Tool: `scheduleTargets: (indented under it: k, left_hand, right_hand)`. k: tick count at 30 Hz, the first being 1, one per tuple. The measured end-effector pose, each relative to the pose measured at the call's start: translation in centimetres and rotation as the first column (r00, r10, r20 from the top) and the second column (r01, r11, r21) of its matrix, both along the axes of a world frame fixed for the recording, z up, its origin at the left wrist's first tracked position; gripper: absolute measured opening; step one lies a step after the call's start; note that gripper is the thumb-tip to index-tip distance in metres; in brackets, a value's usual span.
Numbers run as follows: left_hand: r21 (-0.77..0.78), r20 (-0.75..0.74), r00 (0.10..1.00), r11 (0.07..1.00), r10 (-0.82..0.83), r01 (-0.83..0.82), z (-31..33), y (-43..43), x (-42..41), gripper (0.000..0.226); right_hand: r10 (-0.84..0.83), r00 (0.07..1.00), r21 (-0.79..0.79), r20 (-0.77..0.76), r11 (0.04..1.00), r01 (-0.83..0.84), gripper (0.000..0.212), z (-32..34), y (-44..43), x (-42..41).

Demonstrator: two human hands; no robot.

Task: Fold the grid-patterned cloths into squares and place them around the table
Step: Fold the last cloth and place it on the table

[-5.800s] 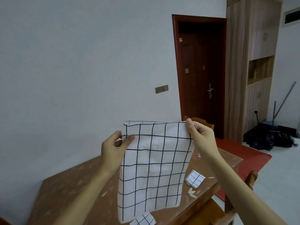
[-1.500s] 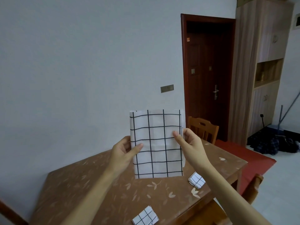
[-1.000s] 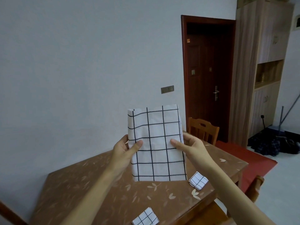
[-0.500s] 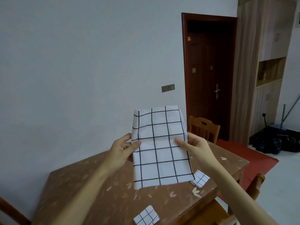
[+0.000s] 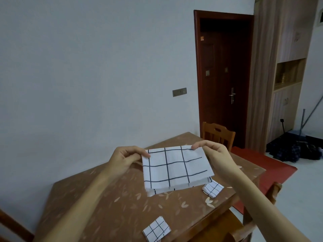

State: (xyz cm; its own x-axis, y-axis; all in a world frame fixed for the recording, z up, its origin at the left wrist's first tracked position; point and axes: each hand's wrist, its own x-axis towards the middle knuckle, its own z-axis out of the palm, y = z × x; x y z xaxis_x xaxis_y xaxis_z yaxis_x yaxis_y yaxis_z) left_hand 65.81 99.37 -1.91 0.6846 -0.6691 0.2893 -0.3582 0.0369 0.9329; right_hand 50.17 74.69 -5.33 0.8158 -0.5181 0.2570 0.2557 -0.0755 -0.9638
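Note:
A white cloth with a black grid [image 5: 176, 169] hangs folded in the air above the brown leaf-patterned table [image 5: 122, 206]. My left hand [image 5: 125, 158] pinches its top left corner and my right hand [image 5: 214, 154] pinches its top right corner. The front layer is folded down over the back layers, whose edges peek out below. One small folded grid square [image 5: 212, 188] lies on the table near the right edge. Another folded square [image 5: 156, 231] lies near the front edge.
A wooden chair [image 5: 217, 137] stands at the table's far side, another chair [image 5: 262, 212] at the right. A red mat [image 5: 265, 170] covers the floor by the dark door [image 5: 224, 81]. Dark clothes [image 5: 293, 151] lie beside the wooden cabinet [image 5: 286, 67].
The tall folded cloth has been folded in half downward and is now wider than tall. Both hands moved from its middle sides to its top corners and dropped lower.

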Motion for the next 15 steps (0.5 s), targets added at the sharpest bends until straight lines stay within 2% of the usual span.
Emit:
scheduleTargets:
  k: [3,5,8,10,12,15]
  left_hand:
    - [0.014,-0.007,1.0,1.0,-0.001,0.001,0.0,0.2,0.1,0.035]
    - [0.028,0.006,1.0,0.999,-0.015,0.015,0.3,0.2,-0.1,0.034]
    - [0.078,0.132,0.991,0.997,-0.002,-0.008,0.6,-0.1,-0.6,0.009]
    - [0.223,0.21,0.976,0.975,-0.064,0.016,0.5,-0.6,-0.5,0.029]
    - [0.379,0.199,0.966,0.922,-0.163,0.078,0.5,-1.0,-0.8,0.045]
    - [0.453,0.147,0.958,0.878,-0.244,0.154,0.6,-1.3,-1.9,0.032]
  right_hand:
    - [0.012,1.0,0.014,0.015,1.0,-0.012,0.04,0.5,0.5,-0.3]
    - [-0.01,1.0,-0.05,0.019,0.999,0.011,0.03,0.6,0.7,-0.4]
    - [-0.005,1.0,-0.164,0.011,0.986,0.007,0.013,0.8,1.0,-0.4]
    - [0.022,0.999,-0.21,0.027,0.978,-0.016,0.017,1.2,1.6,-0.4]
    - [0.041,0.997,-0.268,0.066,0.963,-0.022,0.024,1.8,2.5,-0.3]
    - [0.099,0.992,-0.351,0.084,0.934,-0.063,0.035,2.4,3.3,0.2]
